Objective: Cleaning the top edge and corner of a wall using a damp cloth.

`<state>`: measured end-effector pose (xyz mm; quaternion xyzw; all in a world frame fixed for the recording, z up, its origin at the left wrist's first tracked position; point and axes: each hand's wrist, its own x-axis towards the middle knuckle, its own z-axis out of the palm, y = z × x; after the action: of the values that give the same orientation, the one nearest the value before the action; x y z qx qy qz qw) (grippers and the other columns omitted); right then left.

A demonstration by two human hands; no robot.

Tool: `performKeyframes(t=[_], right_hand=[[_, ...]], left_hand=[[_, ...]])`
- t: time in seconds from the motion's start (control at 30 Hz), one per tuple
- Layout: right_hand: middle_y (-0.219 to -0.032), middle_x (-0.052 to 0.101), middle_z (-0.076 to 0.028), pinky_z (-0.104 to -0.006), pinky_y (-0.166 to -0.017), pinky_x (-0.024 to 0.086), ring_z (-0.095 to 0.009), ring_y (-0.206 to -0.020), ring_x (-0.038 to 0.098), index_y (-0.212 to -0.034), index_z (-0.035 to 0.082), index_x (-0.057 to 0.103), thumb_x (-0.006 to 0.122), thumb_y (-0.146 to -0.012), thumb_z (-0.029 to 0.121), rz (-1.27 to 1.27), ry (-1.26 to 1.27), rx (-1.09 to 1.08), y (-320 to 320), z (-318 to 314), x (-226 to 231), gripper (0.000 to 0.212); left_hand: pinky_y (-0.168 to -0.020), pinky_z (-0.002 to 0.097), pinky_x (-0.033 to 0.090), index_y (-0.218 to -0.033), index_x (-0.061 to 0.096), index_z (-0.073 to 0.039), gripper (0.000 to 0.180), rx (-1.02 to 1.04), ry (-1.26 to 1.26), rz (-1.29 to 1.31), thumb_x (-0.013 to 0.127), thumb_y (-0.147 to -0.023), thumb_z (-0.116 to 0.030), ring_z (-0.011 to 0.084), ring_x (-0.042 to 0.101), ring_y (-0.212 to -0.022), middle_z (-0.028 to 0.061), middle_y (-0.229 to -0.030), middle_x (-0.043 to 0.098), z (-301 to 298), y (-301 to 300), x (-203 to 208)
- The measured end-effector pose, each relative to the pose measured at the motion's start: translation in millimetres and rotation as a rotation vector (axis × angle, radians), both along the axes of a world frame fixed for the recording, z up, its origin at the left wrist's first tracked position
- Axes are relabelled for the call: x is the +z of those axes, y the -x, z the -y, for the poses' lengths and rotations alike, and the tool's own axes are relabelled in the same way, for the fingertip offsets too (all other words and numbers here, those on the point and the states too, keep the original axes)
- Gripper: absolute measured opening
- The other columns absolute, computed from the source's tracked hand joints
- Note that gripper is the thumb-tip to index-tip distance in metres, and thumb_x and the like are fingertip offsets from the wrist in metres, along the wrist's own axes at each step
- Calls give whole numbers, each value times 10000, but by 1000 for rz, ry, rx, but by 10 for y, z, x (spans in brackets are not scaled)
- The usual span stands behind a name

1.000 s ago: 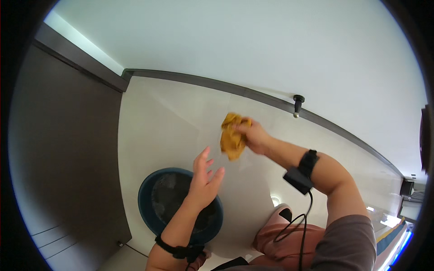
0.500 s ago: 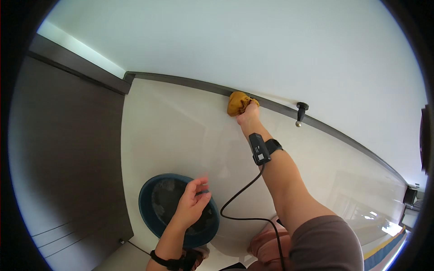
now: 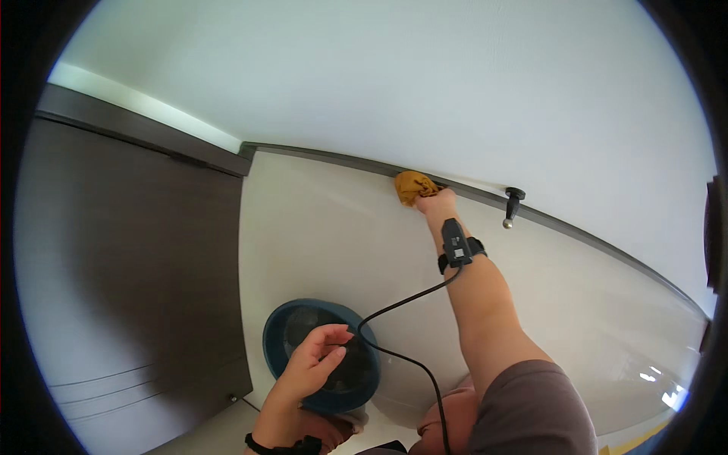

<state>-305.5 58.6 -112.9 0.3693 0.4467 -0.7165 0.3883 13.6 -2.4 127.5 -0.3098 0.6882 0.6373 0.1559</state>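
Against the dark grey trim strip (image 3: 341,157) atop the pale wall panel | crumpled mustard-yellow cloth (image 3: 413,186) is gripped and pressed there by the right hand (image 3: 437,202), arm fully stretched for reach | left hand (image 3: 315,364) is held loosely open, empty, over the round dark-blue bucket (image 3: 282,340), seemingly for balance | black knob (image 3: 513,205) just beside the cloth.
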Motion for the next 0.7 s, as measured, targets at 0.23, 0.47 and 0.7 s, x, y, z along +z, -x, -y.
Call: performKeyframes(t=[0.23, 0.47, 0.7], right_hand=[[-1297, 397, -101, -413, -976, 340, -271, -1182, 402, -1242, 50, 384, 260, -906, 209, 329, 487, -839, 108, -653, -56, 392], [-1257, 450, -68, -403, -952, 369, -233, -1165, 420, -1173, 82, 461, 297, -926, 314, 261, 505, -907, 158, -1207, -255, 377], [-1189, 496, -80, -454, -933, 380, -272, -1085, 478, -1151, 102, 468, 334, -929, 352, -36, 606, -667, -177, -1404, -651, 360]], left_hand=[[-917, 312, 391, -1159, 469, -49, 309, 17, 62, -45, 507, -854, -26, 154, 510, -1004, 67, -1062, 549, -137, 70, 135], [-900, 296, 389, -1181, 450, -47, 321, -169, 73, -48, 503, -864, -42, 143, 497, -1011, 71, -1086, 537, -507, 304, -66], [-918, 302, 376, -1184, 450, -44, 318, -191, 65, -68, 506, -872, -59, 150, 489, -1038, 69, -1096, 534, -573, 91, -326]])
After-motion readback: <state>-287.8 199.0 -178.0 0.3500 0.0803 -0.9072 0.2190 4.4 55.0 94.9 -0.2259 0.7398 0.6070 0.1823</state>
